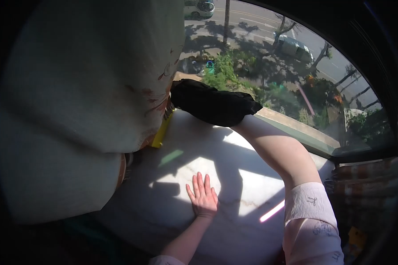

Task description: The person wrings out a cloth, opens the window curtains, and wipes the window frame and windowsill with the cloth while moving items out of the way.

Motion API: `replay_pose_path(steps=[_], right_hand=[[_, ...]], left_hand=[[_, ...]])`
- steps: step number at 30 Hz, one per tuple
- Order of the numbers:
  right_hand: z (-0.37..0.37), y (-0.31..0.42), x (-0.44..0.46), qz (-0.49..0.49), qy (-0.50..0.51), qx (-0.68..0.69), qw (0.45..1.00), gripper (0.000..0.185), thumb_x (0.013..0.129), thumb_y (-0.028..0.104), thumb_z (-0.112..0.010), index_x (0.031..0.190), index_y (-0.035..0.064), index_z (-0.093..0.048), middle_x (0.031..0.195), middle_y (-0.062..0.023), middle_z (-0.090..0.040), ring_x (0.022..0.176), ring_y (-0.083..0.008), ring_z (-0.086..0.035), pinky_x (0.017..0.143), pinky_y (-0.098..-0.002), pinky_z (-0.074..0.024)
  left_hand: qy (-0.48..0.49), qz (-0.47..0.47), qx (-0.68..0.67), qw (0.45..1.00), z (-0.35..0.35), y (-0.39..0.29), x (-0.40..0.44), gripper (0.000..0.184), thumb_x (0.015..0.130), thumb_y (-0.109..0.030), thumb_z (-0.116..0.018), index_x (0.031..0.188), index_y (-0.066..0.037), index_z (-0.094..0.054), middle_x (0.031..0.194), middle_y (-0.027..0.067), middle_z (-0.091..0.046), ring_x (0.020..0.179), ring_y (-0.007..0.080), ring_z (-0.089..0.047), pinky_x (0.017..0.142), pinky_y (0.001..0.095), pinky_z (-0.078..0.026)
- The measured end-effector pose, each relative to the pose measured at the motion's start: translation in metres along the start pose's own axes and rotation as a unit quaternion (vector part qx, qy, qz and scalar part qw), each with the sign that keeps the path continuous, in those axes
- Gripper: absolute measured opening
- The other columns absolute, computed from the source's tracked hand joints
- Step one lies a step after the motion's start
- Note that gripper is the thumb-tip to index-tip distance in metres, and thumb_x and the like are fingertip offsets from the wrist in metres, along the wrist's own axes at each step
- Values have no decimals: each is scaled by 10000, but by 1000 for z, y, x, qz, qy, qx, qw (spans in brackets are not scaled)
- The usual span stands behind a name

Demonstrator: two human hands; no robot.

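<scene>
Black cloth is lying bunched over the end of your right forearm, beside the window. Farthest left, a floral-printed curtain is hanging near it, with a yellow object showing at the hem. Next, your left hand is resting palm down on the marble windowsill, fingers apart, gripping nothing. Your right hand is hiding under the cloth; I cannot tell its grip. You are probably handling the cloth by the window; moving on is likely calling for a steady left palm and clearance from the curtain.
</scene>
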State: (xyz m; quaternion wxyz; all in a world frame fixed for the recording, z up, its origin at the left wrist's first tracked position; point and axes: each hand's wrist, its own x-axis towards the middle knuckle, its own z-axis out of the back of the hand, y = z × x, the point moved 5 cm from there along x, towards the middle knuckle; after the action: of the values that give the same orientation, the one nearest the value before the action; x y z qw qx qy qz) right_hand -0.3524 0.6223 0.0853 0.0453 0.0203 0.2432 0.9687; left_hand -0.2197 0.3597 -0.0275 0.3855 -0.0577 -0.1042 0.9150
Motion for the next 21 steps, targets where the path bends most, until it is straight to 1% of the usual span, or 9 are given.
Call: replay_pose_path(steps=[2,5,6,7,10,13,15,18,21], right_hand=[[-5,1,-10,23,29,34,999,448,1001,315,-309,1357,57,-395,1374,-125,-419,1302,-234,-406,1120,-349,-286],[9,16,-41,73,26,142,987,428,1003,283,-316,1349,41,-391,1367,-125,-414,1296,-229,-405,1118,-347,-282],[17,24,-49,28,107,-11,994,352,985,259,-377,1221,26,-494,1203,-149,-524,1183,-257,-503,1046,-365,-367],[14,27,-49,210,22,-225,951,239,942,202,-433,1087,35,-523,995,-135,-539,1014,-270,-548,924,-380,-427],[52,28,-46,128,28,-148,980,230,919,199,-454,1057,36,-539,977,-137,-544,1000,-273,-553,910,-376,-436],[120,30,-48,103,-84,-153,979,221,897,195,-475,1028,36,-555,959,-138,-549,986,-276,-558,896,-371,-445],[137,32,-46,89,-131,-147,977,215,882,193,-488,1008,36,-565,947,-139,-552,976,-278,-561,887,-368,-451],[117,27,-39,76,-128,-115,982,206,860,190,-509,978,37,-581,929,-141,-557,962,-281,-565,873,-364,-459],[68,23,-36,65,-46,-57,995,198,838,186,-530,949,37,-597,910,-142,-562,947,-284,-570,859,-359,-468]], left_hand=[[-10,-8,-16,1000,8,-4,2,553,920,-222,-465,1436,-45,-380,1545,184,-256,1450,337,-202,1162,567,-83],[-13,-3,-38,999,7,-3,1,551,927,-220,-459,1439,-37,-373,1547,185,-252,1451,337,-195,1163,566,-81],[-16,-3,-45,999,5,-3,1,551,927,-220,-459,1439,-37,-373,1547,185,-252,1451,337,-195,1163,566,-81],[-19,-5,-42,999,3,-3,1,550,929,-219,-455,1440,-35,-369,1548,186,-249,1452,339,-190,1162,566,-78],[-9,-11,-39,999,6,-1,-4,550,932,-217,-449,1443,-32,-363,1549,189,-244,1454,342,-180,1162,567,-72],[-10,-3,-41,999,7,-2,1,551,932,-217,-446,1444,-32,-360,1549,191,-241,1456,342,-175,1162,567,-68],[-6,-5,-40,999,5,-3,-3,553,931,-219,-444,1444,-32,-360,1550,193,-238,1456,342,-173,1162,567,-67],[-14,-8,-41,999,1,-1,1,559,930,-226,-445,1448,-34,-355,1553,187,-233,1457,338,-171,1164,563,-68],[-17,-13,-15,1000,-7,2,-1,564,931,-235,-448,1450,-39,-350,1556,178,-233,1459,332,-170,1166,554,-63]])
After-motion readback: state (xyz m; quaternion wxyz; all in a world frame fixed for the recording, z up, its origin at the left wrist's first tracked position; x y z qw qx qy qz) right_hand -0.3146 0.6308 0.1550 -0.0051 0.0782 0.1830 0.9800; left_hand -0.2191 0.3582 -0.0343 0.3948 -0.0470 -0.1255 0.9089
